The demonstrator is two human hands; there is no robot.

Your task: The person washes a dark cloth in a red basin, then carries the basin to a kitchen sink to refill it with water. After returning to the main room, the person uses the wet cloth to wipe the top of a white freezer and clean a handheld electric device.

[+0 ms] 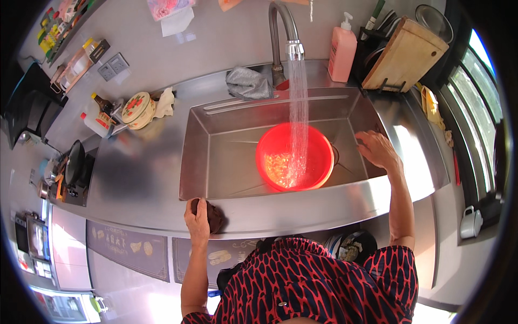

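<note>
My left hand [197, 222] grips a dark brown, bunched object [214, 218], seemingly a cloth, on the front rim of the steel counter. Over the right side of the stainless-steel sink [230, 162] hovers my right hand [376, 150], its fingers slightly bent and apart, with nothing clearly held. Between the hands, a red plastic basin [267, 141] stands on the sink floor. Water pours into it from the gooseneck faucet [294, 48], and the surface inside glitters. The basin partly covers the drain [336, 155].
Behind the sink lie a grey cloth [249, 83] and a pink pump bottle [342, 52]. A wooden cutting board [404, 56] leans in a rack at right. A floral round tin [138, 109] and bottles [97, 124] stand left, before a wok [75, 162]. An open bin [352, 247] is below the counter.
</note>
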